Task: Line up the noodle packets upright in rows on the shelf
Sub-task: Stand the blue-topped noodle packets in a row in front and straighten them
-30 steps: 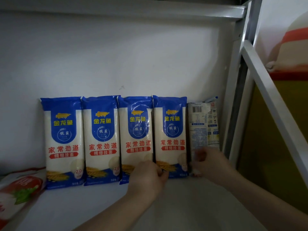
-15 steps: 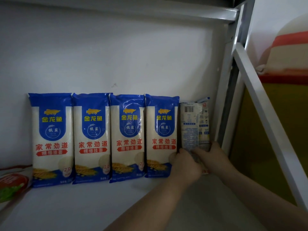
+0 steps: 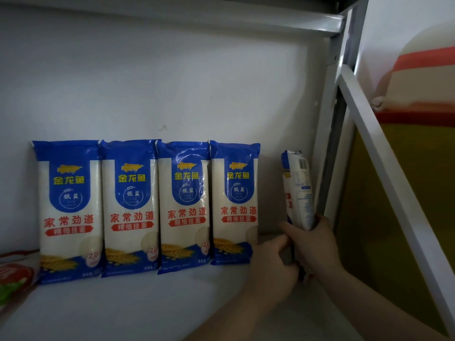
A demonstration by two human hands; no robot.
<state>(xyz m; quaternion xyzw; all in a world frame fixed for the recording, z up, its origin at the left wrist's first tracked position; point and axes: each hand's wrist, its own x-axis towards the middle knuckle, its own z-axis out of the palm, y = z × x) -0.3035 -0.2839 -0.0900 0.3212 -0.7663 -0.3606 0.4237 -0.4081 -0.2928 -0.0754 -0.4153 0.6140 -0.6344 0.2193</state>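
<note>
Several blue-and-white noodle packets [image 3: 184, 207] stand upright side by side against the back wall of the white shelf [image 3: 138, 306], faces forward. A further noodle packet [image 3: 298, 190] stands at the right end, turned edge-on so its side and back label show, with a gap between it and the row. My right hand [image 3: 317, 244] grips its lower part from the right. My left hand [image 3: 270, 264] holds the packet's bottom from the left, next to the rightmost packet of the row [image 3: 235, 203].
A red and green bag [image 3: 13, 276] lies at the shelf's left edge. The white metal upright [image 3: 327, 143] and a slanted frame bar [image 3: 394, 180] bound the shelf on the right. Beyond them are a yellow surface and a red-striped sack.
The right-end packet, which leaned flat against the wall with its back showing, has been turned edge-on and pulled away from the row. Both hands moved right and took hold of its base.
</note>
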